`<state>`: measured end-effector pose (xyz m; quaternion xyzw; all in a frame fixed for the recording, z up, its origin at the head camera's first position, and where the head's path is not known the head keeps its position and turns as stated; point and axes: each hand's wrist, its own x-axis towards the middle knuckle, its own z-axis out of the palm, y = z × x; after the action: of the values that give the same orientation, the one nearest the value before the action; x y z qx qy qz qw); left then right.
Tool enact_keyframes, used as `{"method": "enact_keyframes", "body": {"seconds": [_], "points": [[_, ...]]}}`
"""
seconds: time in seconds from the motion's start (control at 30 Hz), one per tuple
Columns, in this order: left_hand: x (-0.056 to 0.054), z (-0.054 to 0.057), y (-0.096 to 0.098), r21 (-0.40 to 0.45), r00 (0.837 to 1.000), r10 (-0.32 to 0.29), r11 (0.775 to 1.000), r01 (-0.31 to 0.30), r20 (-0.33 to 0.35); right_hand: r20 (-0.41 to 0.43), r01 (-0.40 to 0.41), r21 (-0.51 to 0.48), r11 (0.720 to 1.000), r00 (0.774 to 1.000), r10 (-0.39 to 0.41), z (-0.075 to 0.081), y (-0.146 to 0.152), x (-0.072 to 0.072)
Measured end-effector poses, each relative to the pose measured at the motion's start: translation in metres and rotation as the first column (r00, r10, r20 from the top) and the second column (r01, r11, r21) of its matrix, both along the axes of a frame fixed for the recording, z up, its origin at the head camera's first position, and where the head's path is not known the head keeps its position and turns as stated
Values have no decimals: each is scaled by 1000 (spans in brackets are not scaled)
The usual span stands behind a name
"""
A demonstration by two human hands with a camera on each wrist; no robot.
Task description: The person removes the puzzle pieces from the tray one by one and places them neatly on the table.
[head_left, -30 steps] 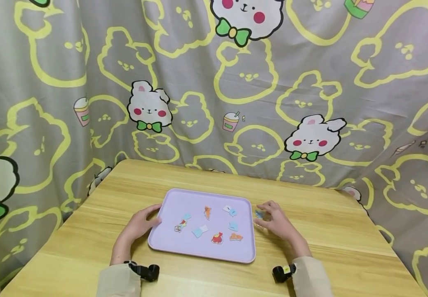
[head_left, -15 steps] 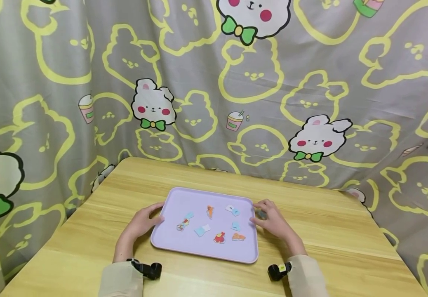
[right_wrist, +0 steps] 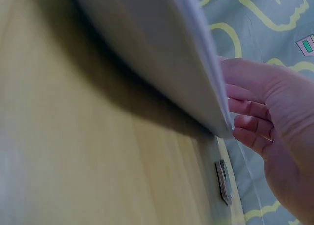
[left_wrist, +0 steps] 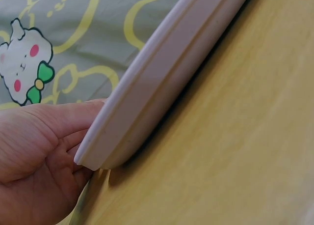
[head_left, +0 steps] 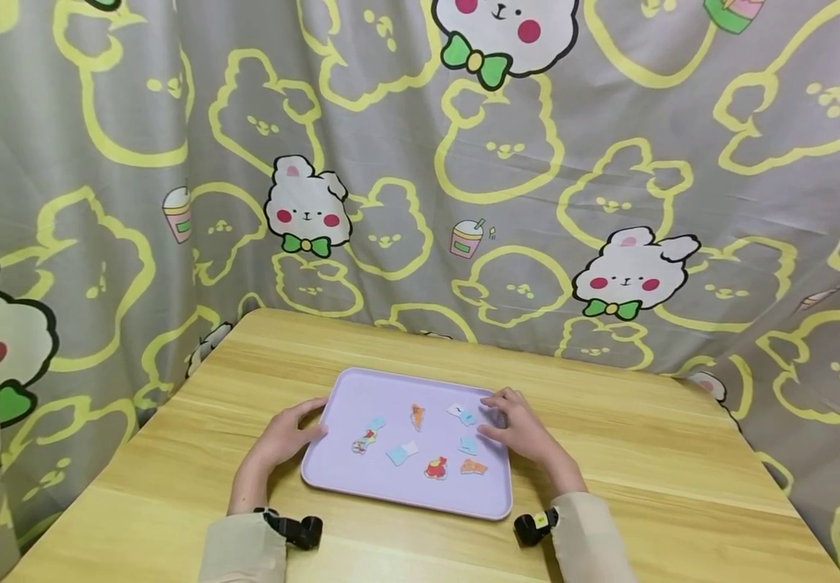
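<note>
A pale purple tray (head_left: 391,494) lies on the wooden table, with several small printed puzzle pieces scattered on it. My left hand (head_left: 285,437) holds the tray's left edge, the thumb over the rim. Above the tray's right rim is my right hand (head_left: 525,429), its fingers loosely bent and apart. Its fingertips are near a white-and-blue piece (head_left: 462,414) and a light blue piece (head_left: 468,444). In the right wrist view that hand (right_wrist: 289,126) shows nothing between its fingers. A red piece (head_left: 436,468) and an orange piece (head_left: 474,467) lie nearer the front.
One small flat piece (right_wrist: 223,182) lies on the table beyond the tray's right side. A grey curtain (head_left: 391,146) with yellow outlines and rabbit faces hangs behind and around the table (head_left: 653,453). Each wrist wears a black camera (head_left: 535,528).
My right hand has moved left, from beside a piece right of the tray to over the tray's right rim. The left hand keeps its hold on the tray, and the view has shifted slightly.
</note>
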<state>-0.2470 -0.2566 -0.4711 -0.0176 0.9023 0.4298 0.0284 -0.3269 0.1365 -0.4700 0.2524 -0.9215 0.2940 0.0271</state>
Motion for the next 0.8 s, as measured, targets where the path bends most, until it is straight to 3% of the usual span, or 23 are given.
{"method": "enact_keyframes", "body": {"seconds": [0.27,0.43,0.8], "points": [[1,1,0,0,1000,1,1000,-1,-11,12,-47,13,999,999,47,-2,-12,-6],[2,-1,1,0,1000,1,1000,-1,-13,38,-29,35,999,999,27,-3,-16,-7],[1,1,0,-2,1000,-4,1000,4,-14,-22,-16,79,997,1000,18,-2,-28,-6]]}}
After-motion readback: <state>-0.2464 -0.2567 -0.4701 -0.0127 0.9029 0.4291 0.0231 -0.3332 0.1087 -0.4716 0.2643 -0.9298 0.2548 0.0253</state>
